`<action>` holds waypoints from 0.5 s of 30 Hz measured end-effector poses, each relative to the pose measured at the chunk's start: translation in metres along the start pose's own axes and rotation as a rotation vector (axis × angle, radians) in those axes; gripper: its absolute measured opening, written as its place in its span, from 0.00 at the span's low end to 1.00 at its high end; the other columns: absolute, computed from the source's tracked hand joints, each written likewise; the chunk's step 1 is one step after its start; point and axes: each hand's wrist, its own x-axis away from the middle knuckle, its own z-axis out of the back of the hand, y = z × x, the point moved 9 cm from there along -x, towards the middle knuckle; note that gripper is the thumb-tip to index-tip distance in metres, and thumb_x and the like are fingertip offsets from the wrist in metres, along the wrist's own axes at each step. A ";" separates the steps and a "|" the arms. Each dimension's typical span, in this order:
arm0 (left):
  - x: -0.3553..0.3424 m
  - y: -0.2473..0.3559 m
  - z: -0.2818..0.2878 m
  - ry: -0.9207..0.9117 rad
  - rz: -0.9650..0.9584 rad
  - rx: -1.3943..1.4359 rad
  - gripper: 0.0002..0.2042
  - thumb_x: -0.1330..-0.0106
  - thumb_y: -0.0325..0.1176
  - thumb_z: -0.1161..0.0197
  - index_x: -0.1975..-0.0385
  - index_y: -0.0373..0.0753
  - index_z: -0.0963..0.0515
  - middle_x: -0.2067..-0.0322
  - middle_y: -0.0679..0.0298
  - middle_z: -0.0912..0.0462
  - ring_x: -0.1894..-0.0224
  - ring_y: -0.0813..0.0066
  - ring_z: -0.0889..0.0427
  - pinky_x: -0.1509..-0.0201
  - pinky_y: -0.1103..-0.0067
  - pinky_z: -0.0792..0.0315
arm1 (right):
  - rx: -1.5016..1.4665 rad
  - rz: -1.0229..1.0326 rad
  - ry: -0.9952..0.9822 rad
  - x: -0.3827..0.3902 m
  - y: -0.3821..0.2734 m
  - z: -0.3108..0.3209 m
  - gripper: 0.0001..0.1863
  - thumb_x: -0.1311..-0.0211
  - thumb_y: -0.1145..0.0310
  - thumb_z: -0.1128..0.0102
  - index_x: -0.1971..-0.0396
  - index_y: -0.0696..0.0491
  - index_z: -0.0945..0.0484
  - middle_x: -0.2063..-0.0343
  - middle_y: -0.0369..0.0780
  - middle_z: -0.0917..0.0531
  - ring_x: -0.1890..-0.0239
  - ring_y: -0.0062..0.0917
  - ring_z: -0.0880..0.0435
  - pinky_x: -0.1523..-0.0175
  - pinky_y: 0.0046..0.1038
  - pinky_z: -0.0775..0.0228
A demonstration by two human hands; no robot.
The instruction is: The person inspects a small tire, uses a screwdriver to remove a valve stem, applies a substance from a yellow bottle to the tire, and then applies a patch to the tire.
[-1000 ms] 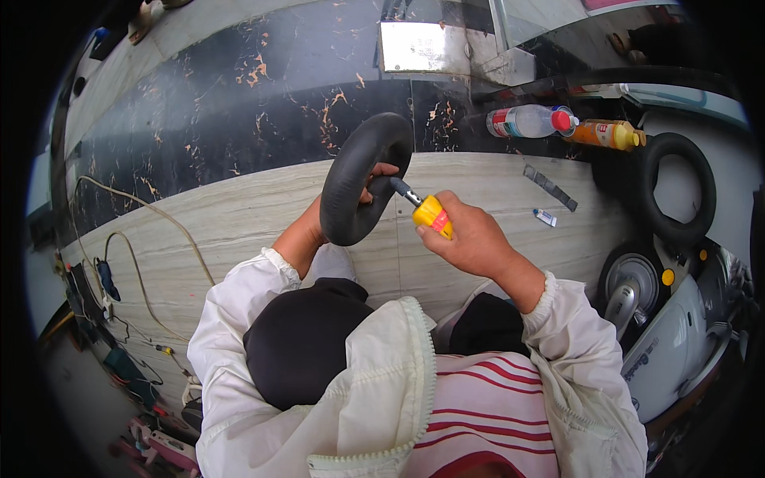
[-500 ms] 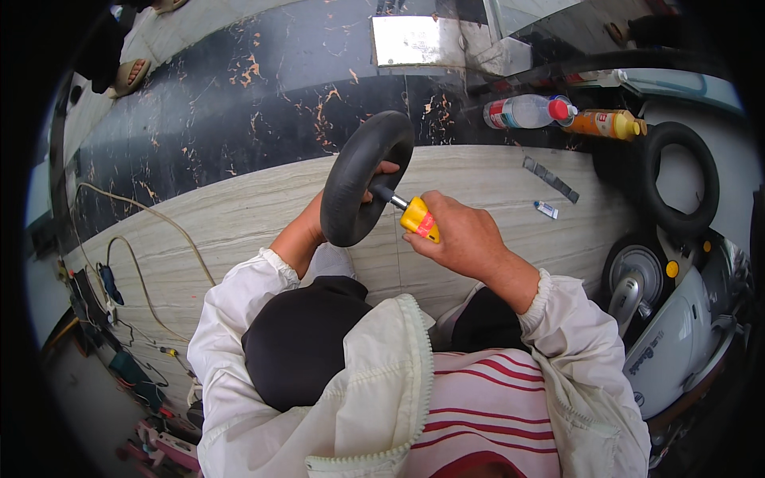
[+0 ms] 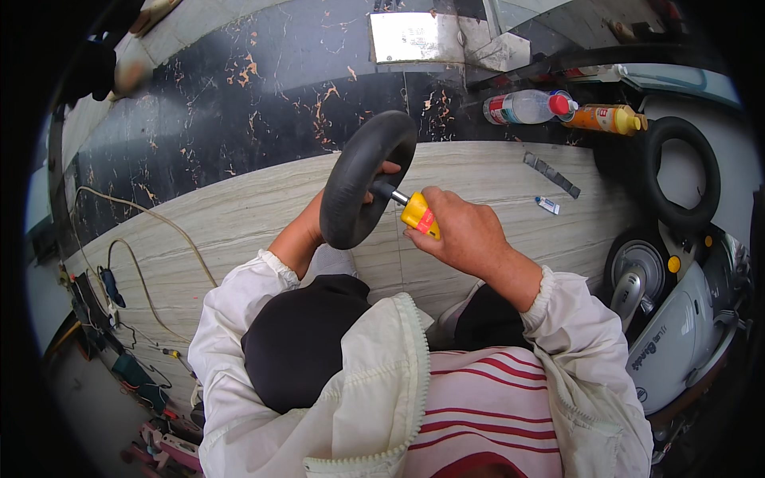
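A plump black rubber inner tube [image 3: 344, 195] stands tilted above my left knee. My left hand [image 3: 314, 221] grips it from the left, mostly hidden behind the rubber; a few fingertips show through the ring's opening. My right hand [image 3: 468, 235] is wrapped round a tool with a yellow handle [image 3: 417, 213], a pink-red band and a shiny metal shaft. The tool's dark end sits against the inner side of the tube near the left fingers. Exact contact there is hard to make out.
On the pale floor lie a grey patch strip [image 3: 551, 175] and a small glue tube [image 3: 547, 205]. Bottles [image 3: 527, 107], a black tire [image 3: 705, 191] and a pale scooter [image 3: 677, 334] line the right. Beige cable [image 3: 171, 221] loops at left; another person's foot [image 3: 131, 76] is at upper left.
The tool and tube stay almost in place in my hands. At upper left the other person's foot has shifted and is blurred.
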 end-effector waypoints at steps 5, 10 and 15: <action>0.002 -0.003 0.003 0.012 -0.004 -0.016 0.31 0.45 0.27 0.51 0.36 0.34 0.29 0.42 0.62 0.27 0.40 0.75 0.29 0.34 0.80 0.36 | -0.003 0.026 -0.016 0.000 -0.004 -0.001 0.28 0.42 0.48 0.29 0.53 0.54 0.27 0.65 0.47 0.15 0.68 0.44 0.13 0.65 0.42 0.22; 0.000 -0.006 0.007 0.020 -0.051 -0.122 0.25 0.38 0.27 0.45 0.37 0.43 0.25 0.40 0.61 0.23 0.40 0.69 0.25 0.32 0.73 0.34 | 0.018 0.014 0.074 -0.002 -0.006 0.006 0.28 0.41 0.48 0.29 0.53 0.54 0.27 0.66 0.45 0.15 0.69 0.44 0.14 0.67 0.42 0.22; 0.002 0.000 0.006 0.021 -0.157 -0.319 0.26 0.36 0.23 0.46 0.36 0.44 0.25 0.39 0.62 0.22 0.38 0.69 0.24 0.32 0.73 0.33 | 0.039 0.063 0.005 -0.005 -0.013 0.002 0.28 0.40 0.49 0.30 0.53 0.55 0.27 0.67 0.45 0.16 0.70 0.43 0.13 0.68 0.41 0.21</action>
